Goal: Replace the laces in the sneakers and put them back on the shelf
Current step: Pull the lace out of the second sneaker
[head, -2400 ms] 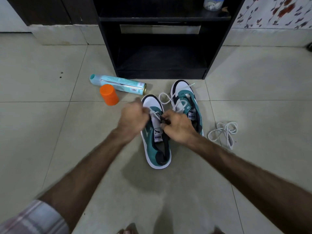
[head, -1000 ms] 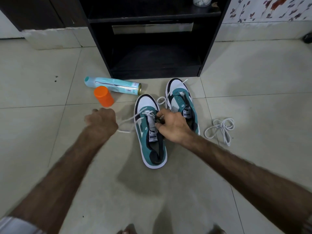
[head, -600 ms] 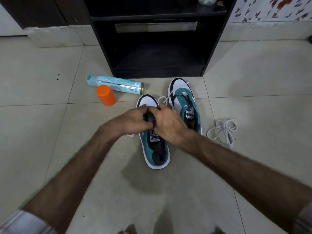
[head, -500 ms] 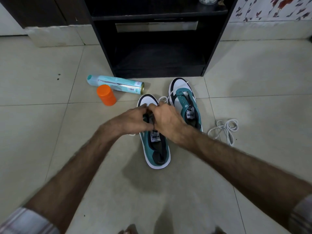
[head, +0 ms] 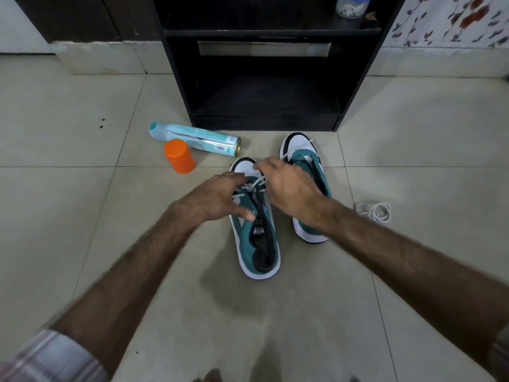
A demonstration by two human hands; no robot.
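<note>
Currently on the near sneaker (head: 254, 238): it lies flat on the floor tiles (head: 82, 216), long axis running straight away from the person, toe toward the black shelf unit (head: 264, 64), heel nearest the camera. White lace (head: 253, 186) crosses the lower eyelets only; upper eyelets look bare, so lacing is partway, my read. Left hand (head: 220, 198) sits over the sneaker's left flank, fingers loosely curved, thumb lying along the eyelet row; can't confirm it actually pinches anything. Right hand (head: 289, 186) comes in from the right, fingers curled over a lace strand near the toe end; it appears to be pinching it, though the fingertips are hidden. Both hands are about equally close to the eyelets, right one slightly further up toward the toe. Second sneaker (head: 305, 183) stands just beside, parallel, partly under the right forearm, lace loose at its toe. A spare coiled lace (head: 376, 212) lies on the floor to the right, apart from both. Left side: spray can (head: 195, 139) on its side, orange cap (head: 179, 156) touching it. Shelf's lower bay looks empty; a jar (head: 349, 5) sits on the upper board, contents unclear.
</note>
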